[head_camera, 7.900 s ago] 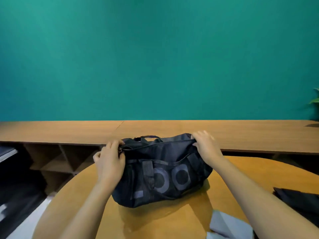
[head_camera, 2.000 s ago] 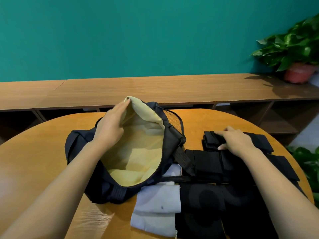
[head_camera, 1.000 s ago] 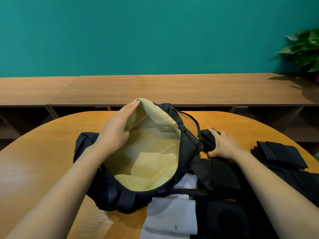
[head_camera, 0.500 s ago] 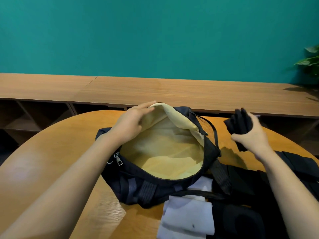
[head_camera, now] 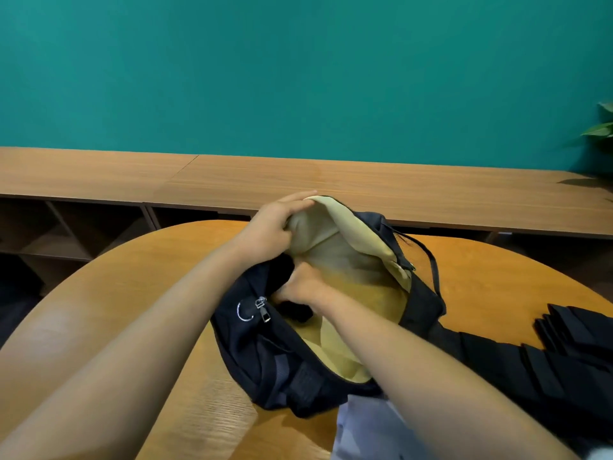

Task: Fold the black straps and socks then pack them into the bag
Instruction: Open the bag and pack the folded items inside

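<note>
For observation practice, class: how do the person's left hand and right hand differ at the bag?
The left hand grips the rim of the bag from outside; the right hand reaches inside. The left hand holds yellow lining; the right hand holds a black bundle. Both touch the bag.

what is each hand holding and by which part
Left hand grips the bag by its raised far rim; right hand, inside the bag, grips a black bundle, seemingly mid-length.

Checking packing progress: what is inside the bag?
Its yellow lining, the right hand and a black bundle that it grips at the left end. The left hand holds the bag open. Anything beneath that hand and forearm is hidden.
</note>
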The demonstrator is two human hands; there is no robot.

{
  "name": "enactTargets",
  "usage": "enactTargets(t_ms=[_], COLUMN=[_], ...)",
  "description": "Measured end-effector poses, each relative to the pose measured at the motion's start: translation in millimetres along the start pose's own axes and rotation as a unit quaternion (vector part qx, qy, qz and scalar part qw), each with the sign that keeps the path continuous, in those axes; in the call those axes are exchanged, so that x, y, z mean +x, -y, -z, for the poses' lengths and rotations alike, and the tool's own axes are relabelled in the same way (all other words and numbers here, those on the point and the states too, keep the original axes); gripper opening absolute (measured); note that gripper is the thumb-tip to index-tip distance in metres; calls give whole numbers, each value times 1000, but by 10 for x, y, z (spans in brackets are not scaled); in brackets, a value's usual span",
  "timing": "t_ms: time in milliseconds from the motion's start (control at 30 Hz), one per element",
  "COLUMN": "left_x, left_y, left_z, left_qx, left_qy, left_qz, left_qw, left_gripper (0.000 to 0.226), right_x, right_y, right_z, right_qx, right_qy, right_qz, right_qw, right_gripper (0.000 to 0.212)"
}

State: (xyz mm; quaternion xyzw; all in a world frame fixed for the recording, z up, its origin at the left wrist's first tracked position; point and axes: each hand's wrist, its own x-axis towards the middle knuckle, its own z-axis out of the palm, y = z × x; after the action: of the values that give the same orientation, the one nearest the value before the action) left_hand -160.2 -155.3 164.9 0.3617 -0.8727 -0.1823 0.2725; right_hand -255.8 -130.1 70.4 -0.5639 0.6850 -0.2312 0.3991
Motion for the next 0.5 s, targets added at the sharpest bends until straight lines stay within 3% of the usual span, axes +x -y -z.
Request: enactTargets(t_ms=[67, 167, 367, 500], left_x=[8, -20, -117, -148], left_y=[31, 154, 275, 299], left_z=[15, 25, 30, -13], left_qx=[-7, -10, -50, -65], left_qy=[5, 12, 20, 14], left_qz=[1, 11, 16, 19], left_qw=[1000, 1000, 998, 998], left_gripper=[66, 65, 67, 65], right_x=[115, 153, 212, 127], right_y=[-44, -105, -228, -150], right_z=[-318, -535, -424, -550], right_qx=[-62, -134, 91, 218], right_qy=[-15, 38, -68, -28], right_qz=[-20, -63, -82, -74], right_qw=[998, 988, 990, 973], right_gripper=[67, 87, 59, 70])
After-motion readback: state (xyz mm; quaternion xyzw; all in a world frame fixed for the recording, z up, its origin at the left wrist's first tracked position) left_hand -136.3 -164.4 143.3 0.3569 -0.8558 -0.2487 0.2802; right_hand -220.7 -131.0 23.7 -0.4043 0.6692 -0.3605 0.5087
